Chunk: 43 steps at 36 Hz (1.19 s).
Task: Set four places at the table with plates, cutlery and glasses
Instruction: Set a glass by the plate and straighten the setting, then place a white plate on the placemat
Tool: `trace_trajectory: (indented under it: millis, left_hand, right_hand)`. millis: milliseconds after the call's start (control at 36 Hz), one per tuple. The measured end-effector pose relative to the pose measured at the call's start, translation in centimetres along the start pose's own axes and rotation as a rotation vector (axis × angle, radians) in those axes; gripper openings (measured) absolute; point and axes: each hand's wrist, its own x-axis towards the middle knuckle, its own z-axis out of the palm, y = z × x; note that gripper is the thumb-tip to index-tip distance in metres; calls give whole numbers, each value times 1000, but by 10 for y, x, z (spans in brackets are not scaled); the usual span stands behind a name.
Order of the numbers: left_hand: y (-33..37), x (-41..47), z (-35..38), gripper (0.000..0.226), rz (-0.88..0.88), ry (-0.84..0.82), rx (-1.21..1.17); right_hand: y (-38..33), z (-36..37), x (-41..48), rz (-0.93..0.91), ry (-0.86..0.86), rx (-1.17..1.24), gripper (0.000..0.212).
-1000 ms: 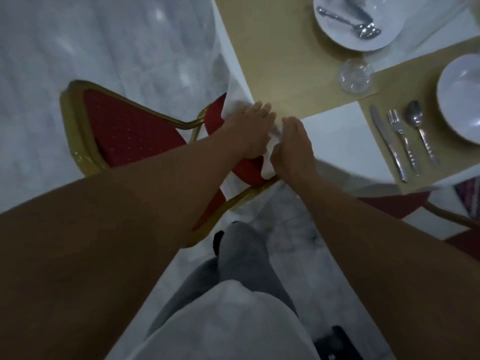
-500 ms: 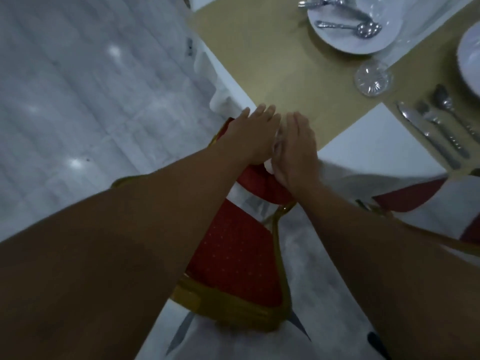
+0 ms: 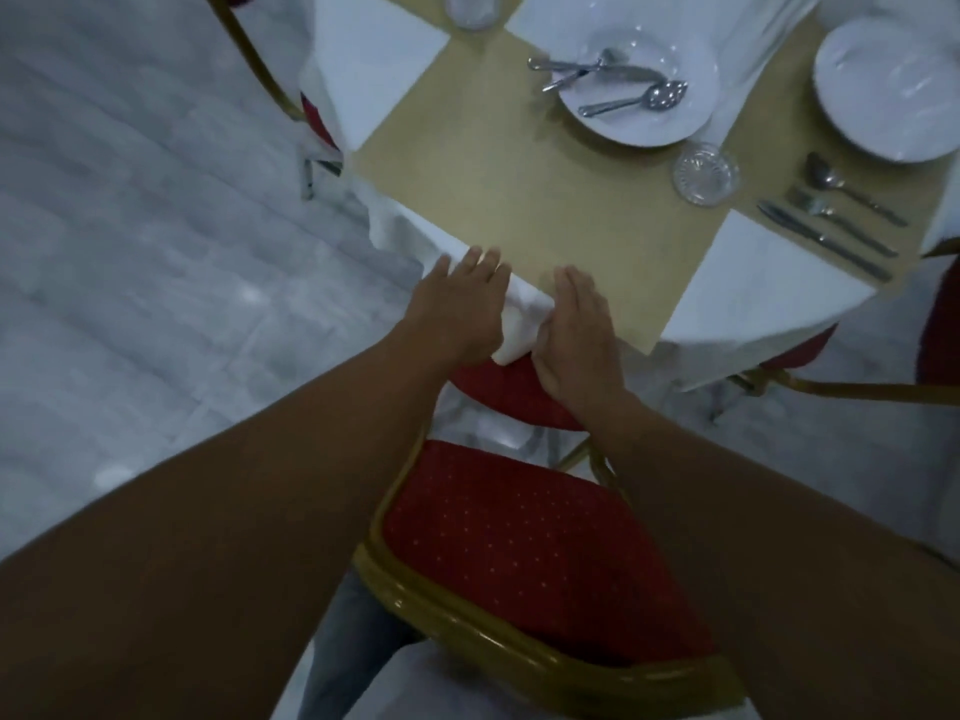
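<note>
— While both hands are lying at the white-clothed table's (image 3: 763,288) corner, is either grip holding anything?

— No: the left hand (image 3: 457,309) and right hand (image 3: 576,330) are pressing straight fingers against bunched white cloth (image 3: 519,317). A round white plate (image 3: 675,122) is carrying steel cutlery (image 3: 639,98) farther in, just beside a clear glass (image 3: 705,173).

2 plates (image 3: 638,85) (image 3: 889,90); 2 glasses (image 3: 705,172) (image 3: 470,10); 2 spoons (image 3: 636,100) (image 3: 852,192); 3 chairs (image 3: 519,543) (image 3: 257,80) (image 3: 940,324); 2 hands (image 3: 457,309) (image 3: 579,330).

No text, label, brand, number or sign can be read anywhere.
</note>
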Motion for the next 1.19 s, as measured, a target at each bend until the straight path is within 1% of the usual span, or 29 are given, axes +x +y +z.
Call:
trace_trajectory:
  millis: [83,222,278,417,611,750,861,944,1028,1083,1194]
  left_hand:
    - [-22,1,-9,65,74,-10,8]
    - [-61,3,-21,64,144,-21,36]
    - [-76,4,-26,63,169,-21,54]
    - [-104,16,-39,63,247,-41,105]
    - [-124,50,-51,64,347,-93,132]
    - [-130,89,-57,62,404,-105,152]
    - [-135,121,-70,62,427,-122,159]
    - [-138,144,-82,60,453,-127,149]
    - [-138,168,-96,57,474,-138,129]
    - [-137,184,-106,57,502,-127,113]
    - [-131,219,-123,55,530,-76,21]
  right_hand:
    - [-22,5,4,65,22,-5,57]
    - [-68,16,18,195,56,31,54]
    - [-84,22,23,212,76,45,56]
    - [-104,30,36,276,102,42,49]
    - [-116,28,65,395,120,89,46]
    - [-114,24,93,461,251,154,33]
    - [-109,20,123,548,366,167,34]
    - [-105,13,145,592,408,188,34]
    - [-100,3,168,632,483,271,27]
    - [-98,-5,180,677,514,347,26]
    - [-91,-22,203,892,538,532,34]
